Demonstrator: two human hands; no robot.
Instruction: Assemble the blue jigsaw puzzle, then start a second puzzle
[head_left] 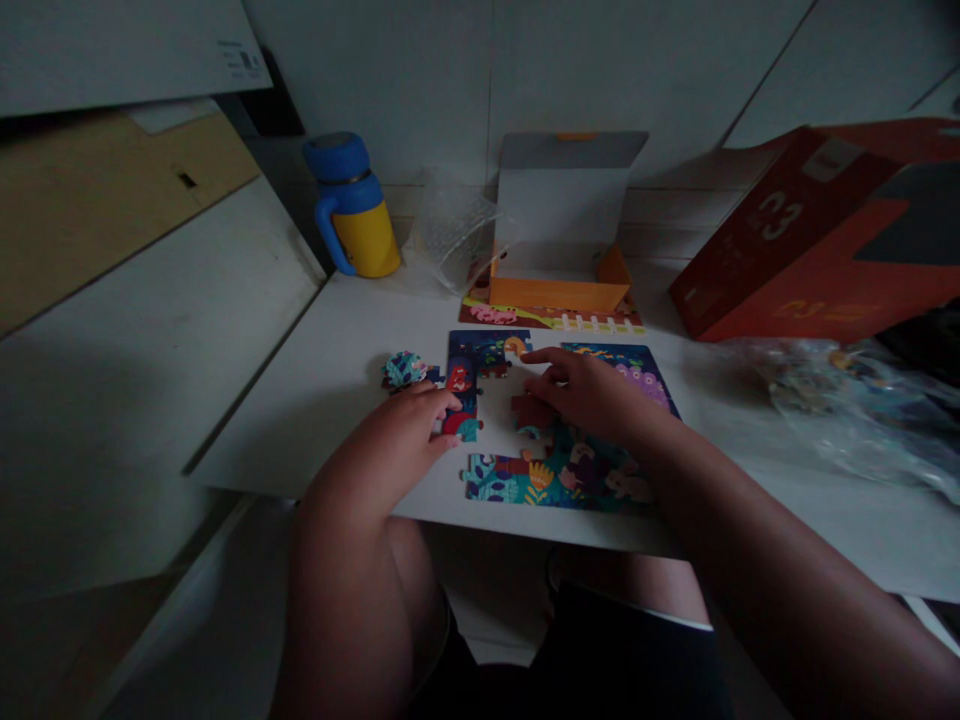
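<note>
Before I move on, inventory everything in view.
Jigsaw puzzle: one, multicoloured, partly assembled, front.
Loose puzzle pieces: uncountable, mostly teal, left of puzzle.
Flask: one, blue-yellow, back left.
Plastic wrap: one, clear, beside flask.
Open box: one, orange, back centre.
Illustrated sheet: one, multicoloured, beneath open box.
Box marked 23: one, red, back right.
Plastic bags: uncountable, clear, right.
Carton: one, white, upper left.
Panel: one, tan, left.
Table: one, white, centre.
Shorts: one, black, bottom.
Legs: two, bottom.
Left hand: one, puzzle's left.
Right hand: one, puzzle's middle.

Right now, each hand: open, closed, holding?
Left hand: partly open, fingertips at jigsaw pieces.
Right hand: index finger extended, others curled; hold can't be told.
</note>
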